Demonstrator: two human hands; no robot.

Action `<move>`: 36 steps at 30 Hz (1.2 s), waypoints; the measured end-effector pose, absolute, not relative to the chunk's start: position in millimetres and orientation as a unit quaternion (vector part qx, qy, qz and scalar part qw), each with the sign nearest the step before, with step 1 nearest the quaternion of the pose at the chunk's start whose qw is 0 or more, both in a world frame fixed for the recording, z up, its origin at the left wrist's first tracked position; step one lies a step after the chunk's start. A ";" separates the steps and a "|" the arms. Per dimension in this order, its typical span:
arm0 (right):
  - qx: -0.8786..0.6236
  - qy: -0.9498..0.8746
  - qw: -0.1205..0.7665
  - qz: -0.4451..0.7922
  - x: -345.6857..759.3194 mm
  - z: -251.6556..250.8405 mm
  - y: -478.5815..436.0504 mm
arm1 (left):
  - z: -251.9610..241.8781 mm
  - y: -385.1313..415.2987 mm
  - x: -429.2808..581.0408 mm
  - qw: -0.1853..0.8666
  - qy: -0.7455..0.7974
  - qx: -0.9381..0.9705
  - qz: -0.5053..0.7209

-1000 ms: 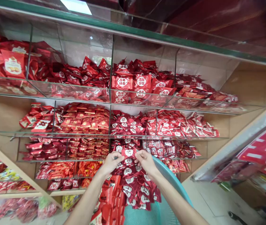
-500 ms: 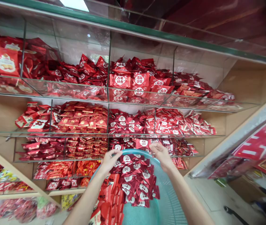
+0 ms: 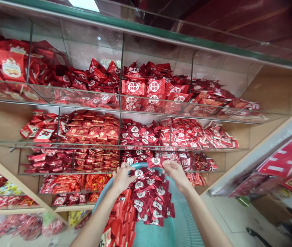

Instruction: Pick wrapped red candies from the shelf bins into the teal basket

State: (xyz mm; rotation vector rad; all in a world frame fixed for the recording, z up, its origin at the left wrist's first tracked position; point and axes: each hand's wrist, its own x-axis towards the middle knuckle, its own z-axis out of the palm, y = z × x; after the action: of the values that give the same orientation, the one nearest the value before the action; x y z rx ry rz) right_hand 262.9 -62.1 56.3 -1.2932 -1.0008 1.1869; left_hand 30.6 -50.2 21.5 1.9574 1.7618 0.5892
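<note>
A turquoise plastic basket (image 3: 184,209) is below my hands, its far rim near the shelf front. Inside it, dark red candy packets (image 3: 157,206) with white round labels lie in overlapping rows, and brighter red packets (image 3: 118,219) fill the left side. My right hand (image 3: 175,173) pinches the right end of a single red candy packet (image 3: 155,162) above the far rim. At the rim's left, my left hand (image 3: 122,176) has thumb and fingertips closed at the left edge of a dark red packet (image 3: 139,172) at the top of the rows.
Glass-fronted shelves (image 3: 146,113) ahead hold many red packets in divided compartments. A green glass edge (image 3: 146,25) crosses overhead. Lower left, wooden shelving (image 3: 24,211) has more bagged sweets. To the right are red printed packages (image 3: 287,157), a cardboard box (image 3: 271,207) and tiled floor.
My left hand has moved from the basket rim onto the edge of a packet in the top row. The packet in my right hand has shifted slightly left.
</note>
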 end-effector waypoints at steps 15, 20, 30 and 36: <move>-0.531 -0.426 0.512 0.524 250.7 50.9 -67.0 | 16.1 -39.6 24.5 0.288 0.622 0.653 0.322; -0.526 -0.439 0.494 0.536 240.3 47.6 -65.7 | 14.5 -29.7 17.5 0.397 0.576 0.541 0.466; -0.530 -0.503 0.411 0.545 186.6 36.5 -38.7 | 24.0 -33.9 20.5 0.434 0.619 0.501 0.422; -0.527 -0.499 0.399 0.560 175.9 40.4 -39.0 | 19.8 -32.0 19.4 0.431 0.603 0.514 0.432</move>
State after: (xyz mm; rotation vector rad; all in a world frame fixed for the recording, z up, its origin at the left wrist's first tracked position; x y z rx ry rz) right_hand 175.9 -39.0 40.4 -1.3331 -1.2638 1.4180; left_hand 19.4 -32.0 19.8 1.2822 1.5035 1.0780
